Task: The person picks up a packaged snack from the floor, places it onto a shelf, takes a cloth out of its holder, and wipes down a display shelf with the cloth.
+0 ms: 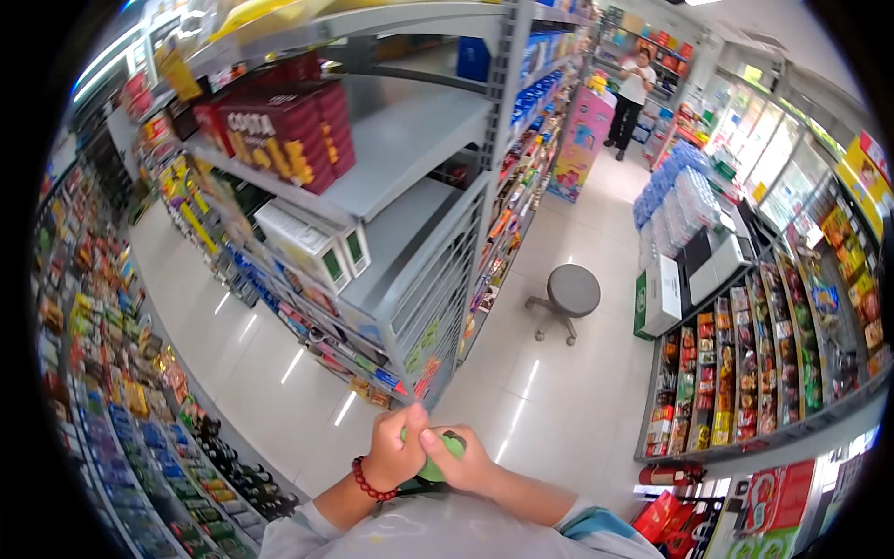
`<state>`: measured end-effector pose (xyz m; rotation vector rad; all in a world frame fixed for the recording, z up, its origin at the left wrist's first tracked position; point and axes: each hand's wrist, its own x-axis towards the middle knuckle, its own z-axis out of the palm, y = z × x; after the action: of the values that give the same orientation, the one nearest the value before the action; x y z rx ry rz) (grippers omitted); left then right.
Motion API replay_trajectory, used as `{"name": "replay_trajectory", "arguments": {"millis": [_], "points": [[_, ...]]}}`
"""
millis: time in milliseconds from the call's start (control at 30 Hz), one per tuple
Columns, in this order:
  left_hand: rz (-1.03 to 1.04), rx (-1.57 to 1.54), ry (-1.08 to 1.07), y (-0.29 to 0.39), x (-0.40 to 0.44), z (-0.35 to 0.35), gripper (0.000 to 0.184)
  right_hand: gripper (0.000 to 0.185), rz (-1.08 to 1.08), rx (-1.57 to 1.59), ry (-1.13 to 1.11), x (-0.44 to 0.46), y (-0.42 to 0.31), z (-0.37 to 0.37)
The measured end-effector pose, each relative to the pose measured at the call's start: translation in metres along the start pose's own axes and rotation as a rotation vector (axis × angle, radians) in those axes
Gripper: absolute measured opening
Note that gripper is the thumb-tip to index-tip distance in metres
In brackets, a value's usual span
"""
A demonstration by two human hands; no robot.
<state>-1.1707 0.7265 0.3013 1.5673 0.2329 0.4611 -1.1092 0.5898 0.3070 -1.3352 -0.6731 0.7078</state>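
Both hands are together in front of the body at the bottom centre, around a small green object (pixel 433 468) that is mostly covered by the fingers. My left hand (pixel 396 447), with a red bead bracelet (pixel 373 480) at its wrist, is closed on the object's left side. From the right, my right hand (pixel 466 461) wraps round it, its thumb lying over the green surface. What the object is cannot be made out.
A metal shelf (pixel 410 112) with dark red boxes (pixel 289 130) stands ahead. A wheeled grey stool (pixel 573 291) is in the aisle. Snack racks (pixel 736 373) line the right, stocked shelves (pixel 121 410) the left. A person (pixel 635 93) stands far back.
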Motion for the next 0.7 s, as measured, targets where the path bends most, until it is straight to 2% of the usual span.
{"name": "replay_trajectory", "arguments": {"millis": [67,100,133,167,200,233,300,333,367,433,467,533,567,633,700], "points": [[0.413,0.421,0.045,0.017,0.000,-0.016,0.032,0.035,-0.013,0.034,-0.097,0.007,0.006,0.001],[0.504,0.544,0.070,0.033,0.003,-0.021,0.023,0.031,0.080,0.206,-0.050,0.010,0.011,0.004],[0.499,0.541,0.079,0.046,0.010,-0.026,0.023,0.028,0.174,0.379,0.005,0.013,0.016,0.006],[0.609,0.597,0.117,0.058,0.019,-0.031,0.018,0.025,0.156,0.511,-0.014,0.018,0.024,0.000],[0.724,0.655,0.154,0.069,0.032,-0.035,0.016,0.024,0.129,0.484,0.076,0.023,0.007,-0.002],[0.728,0.652,0.158,0.079,0.044,-0.039,0.016,0.023,0.102,0.458,0.168,0.033,-0.013,-0.007],[0.732,0.765,0.298,0.094,0.067,-0.047,0.033,0.023,-0.018,0.410,0.259,0.061,-0.007,-0.036],[0.729,0.759,0.285,0.095,0.077,-0.050,0.033,0.023,-0.138,0.380,0.425,0.074,-0.024,-0.036],[0.711,0.759,0.259,0.094,0.088,-0.052,0.043,0.023,-0.261,0.343,0.595,0.086,-0.042,-0.037],[0.665,0.763,0.173,0.084,0.108,-0.058,0.061,0.025,-0.556,-0.026,0.824,0.101,-0.055,-0.052],[0.670,0.747,0.152,0.078,0.118,-0.060,0.061,0.025,-0.557,-0.036,0.848,0.110,-0.063,-0.056],[0.686,0.764,0.068,0.069,0.133,-0.061,0.057,0.027,-1.007,-0.542,1.041,0.127,-0.076,-0.059],[0.689,0.757,0.052,0.066,0.136,-0.062,0.057,0.027,-1.002,-0.550,1.057,0.136,-0.080,-0.056],[0.687,0.918,0.095,0.060,0.141,-0.062,0.051,0.029,-1.200,-0.669,0.884,0.153,-0.083,-0.048],[0.670,0.864,0.058,0.058,0.144,-0.061,0.051,0.024,-1.211,-0.780,0.664,0.166,-0.076,-0.038]]}}
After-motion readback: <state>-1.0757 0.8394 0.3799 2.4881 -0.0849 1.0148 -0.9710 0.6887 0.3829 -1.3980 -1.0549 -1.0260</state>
